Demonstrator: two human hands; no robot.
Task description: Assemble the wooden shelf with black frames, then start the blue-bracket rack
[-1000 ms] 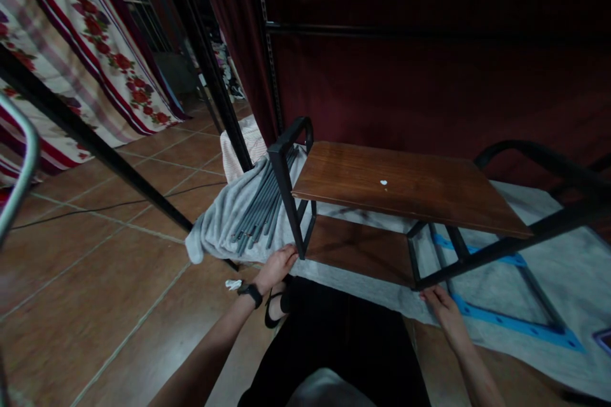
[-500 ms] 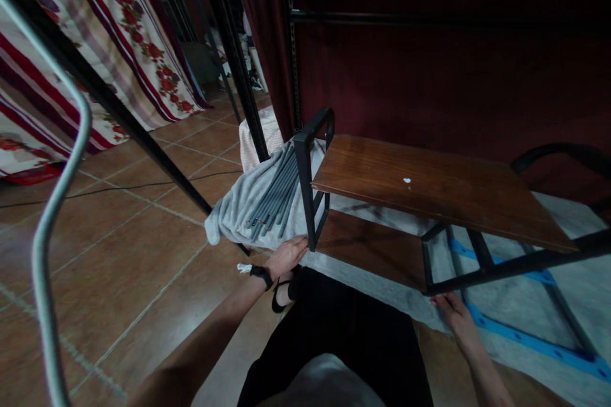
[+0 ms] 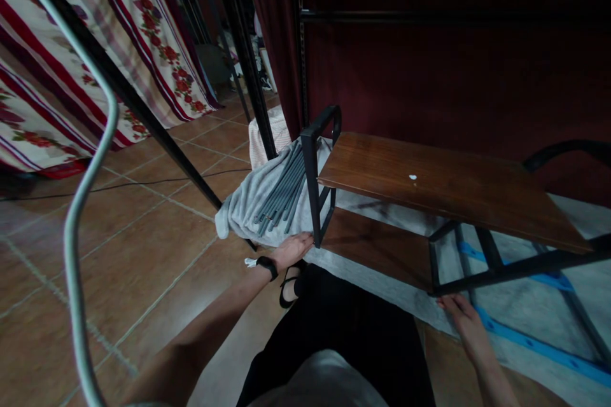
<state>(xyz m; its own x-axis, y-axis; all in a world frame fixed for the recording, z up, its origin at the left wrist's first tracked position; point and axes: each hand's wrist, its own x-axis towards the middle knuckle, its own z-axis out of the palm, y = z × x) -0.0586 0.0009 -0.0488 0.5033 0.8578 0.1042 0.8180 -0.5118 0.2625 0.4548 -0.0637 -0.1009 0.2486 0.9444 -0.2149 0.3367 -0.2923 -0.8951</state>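
At 9 o'clock a bent grey metal tube [image 3: 71, 235] curves across the near view, with bare terracotta tiled floor [image 3: 157, 248] beyond it giving the widest open room. At 11 o'clock a crumpled grey towel [image 3: 243, 203] carries a bundle of thin grey rods [image 3: 281, 194] that would probably roll if nudged. The left hand [image 3: 294, 248] lies at the foot of the black square-section corner post [image 3: 311, 184], fingers lightly bent against it; whether they clasp it cannot be told. The low black metal-framed shelf with 2 brown wooden boards [image 3: 443, 194] stands at 12 to 2 o'clock on a grey felt mat [image 3: 525, 302]. It looks stiff and fairly heavy, its boards smooth and slippery, so the posts and lower rails seem the surest holds. The right hand [image 3: 465, 324], at 4 o'clock, has its fingers stretched flat, holding nothing, tips at the front leg's foot. A dark red curtain [image 3: 429, 76] closes off the back, and blue strips [image 3: 525, 340] lie beside it.
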